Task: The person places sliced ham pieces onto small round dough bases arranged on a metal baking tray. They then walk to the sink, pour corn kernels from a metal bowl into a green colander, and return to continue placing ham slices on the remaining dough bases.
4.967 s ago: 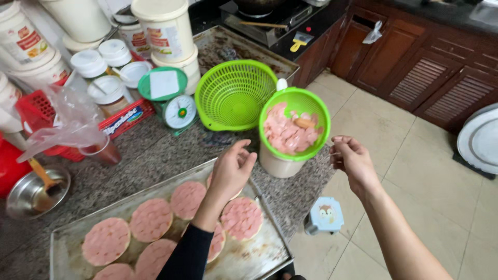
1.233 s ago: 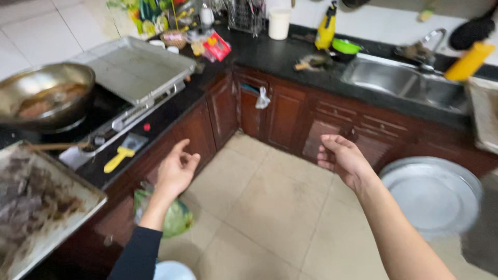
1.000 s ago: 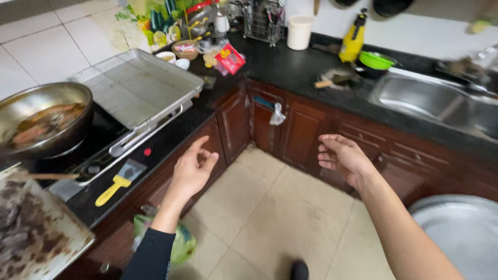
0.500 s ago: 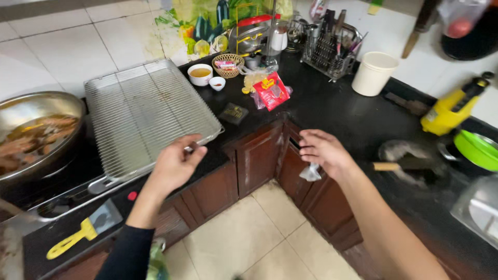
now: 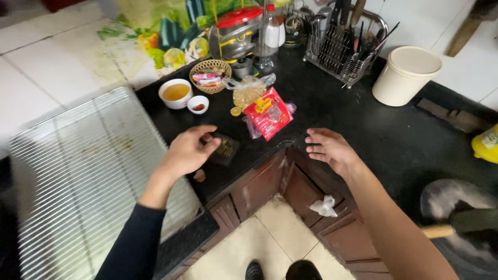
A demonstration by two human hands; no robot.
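Left hand (image 5: 188, 151) hovers over the front edge of the worktop (image 5: 363, 129), fingers curled loosely, fingertips touching or just above a small dark packet (image 5: 224, 149); nothing is gripped. Right hand (image 5: 329, 148) floats open above the inner corner of the worktop, palm turned inward, fingers spread, empty.

Step in hand, as judged: reaching for the packet. A pickup would call for a pinch at its near edge, since it lies flat on the stone and offers little height to grasp.

Location: the packet lies near the front edge, just right of the wire rack (image 5: 88, 181) and just left of a red pouch (image 5: 268, 112).

Materials and shapes:
- Packet: flat, roughly square, dark with faint gold print; looks like foil or card
- Worktop: black polished stone, speckled, L-shaped about the corner
- Rack: large rectangular grid of thin bright wires, left of the packet
- Pouch: glossy red plastic, resting partly on a clear crumpled bag (image 5: 249, 91) of yellowish contents
- Bowl (image 5: 176, 93): white, round, holds amber liquid; a smaller dish (image 5: 198, 104) with red sauce sits just beside it
- Basket (image 5: 210, 75): woven, round, holds small wrapped sachets
- Tub (image 5: 406, 75): cream plastic, round, open, toward the back edge
- Utensil rack (image 5: 342, 44): dark wire, at the back edge

A small brownish scrap (image 5: 199, 176) lies at the front edge under the left wrist; what it is cannot be told
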